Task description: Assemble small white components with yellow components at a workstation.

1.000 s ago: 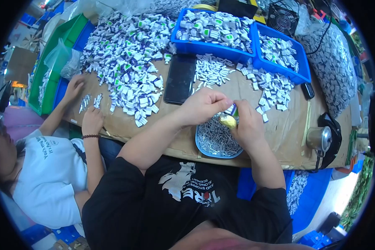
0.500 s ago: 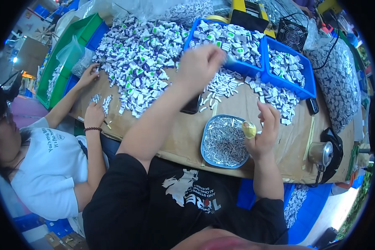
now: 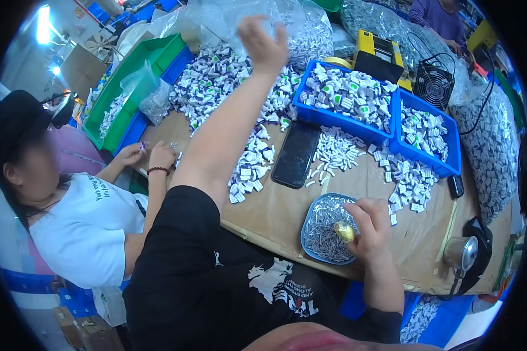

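My left hand (image 3: 263,45) is stretched far out over the heap, beside a clear plastic bag (image 3: 216,20). Its fingers are apart and nothing shows in them. Below the arm spreads a big heap of small white and purple plastic pieces (image 3: 252,164), some with green marks. My right hand (image 3: 373,234), its thumb wrapped in yellow, hovers at the right rim of a small blue tray (image 3: 305,248) full of thin metal pins (image 3: 328,234). Thumb and forefinger stand apart with nothing visible between them.
A black smartphone (image 3: 297,155) lies beside small white tubes (image 3: 336,149). Two blue bins (image 3: 345,123) hold white pieces. A fan (image 3: 436,82), a filled bag (image 3: 486,152) and a metal pot (image 3: 459,253) stand right. Left, a co-worker's hands (image 3: 161,157) work near a green crate (image 3: 108,128).
My left hand has moved away from the blue bin, up and left, and its fingers have spread. The phone now shows fully. The view has shifted; my right hand stays by the tray.
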A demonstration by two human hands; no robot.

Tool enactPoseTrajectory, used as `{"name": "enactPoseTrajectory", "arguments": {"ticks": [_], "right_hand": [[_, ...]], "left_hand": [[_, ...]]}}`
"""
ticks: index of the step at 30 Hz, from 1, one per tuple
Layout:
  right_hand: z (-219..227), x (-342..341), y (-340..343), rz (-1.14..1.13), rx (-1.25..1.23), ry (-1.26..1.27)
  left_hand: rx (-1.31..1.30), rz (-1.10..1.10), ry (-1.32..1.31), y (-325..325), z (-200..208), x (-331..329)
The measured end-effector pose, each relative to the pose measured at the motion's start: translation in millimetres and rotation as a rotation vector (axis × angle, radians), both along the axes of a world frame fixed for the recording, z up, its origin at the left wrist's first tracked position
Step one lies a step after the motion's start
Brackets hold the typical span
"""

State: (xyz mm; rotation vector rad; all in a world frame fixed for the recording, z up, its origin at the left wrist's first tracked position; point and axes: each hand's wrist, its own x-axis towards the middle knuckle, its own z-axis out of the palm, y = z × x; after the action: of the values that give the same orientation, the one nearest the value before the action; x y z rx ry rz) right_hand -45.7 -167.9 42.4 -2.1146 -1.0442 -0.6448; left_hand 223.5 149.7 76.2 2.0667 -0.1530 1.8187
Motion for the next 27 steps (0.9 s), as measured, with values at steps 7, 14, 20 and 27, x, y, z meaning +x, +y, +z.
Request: {"name": "enactPoseTrajectory", "arguments": {"ticks": [7,14,20,27], "right_hand": [[1.6,3.6,5.3,0.026,-0.025,0.073],[4.2,4.1,11.7,0.039,-0.018,0.097],[2.0,-0.3,6.4,0.181,-0.324,0.215],[3.9,-4.0,9.4,0.314,-0.461,0.330]], "left_hand": [[0.072,-0.202,1.111,30.3,0.8,28.6],[0.268,-0.148,1.284,18.7,-16.6,22.3],[0.346,-0.092,1.068,29.8,-18.4,13.6],[0.574,0.105,1.084,42.3,-62.0,-23.1]]}}
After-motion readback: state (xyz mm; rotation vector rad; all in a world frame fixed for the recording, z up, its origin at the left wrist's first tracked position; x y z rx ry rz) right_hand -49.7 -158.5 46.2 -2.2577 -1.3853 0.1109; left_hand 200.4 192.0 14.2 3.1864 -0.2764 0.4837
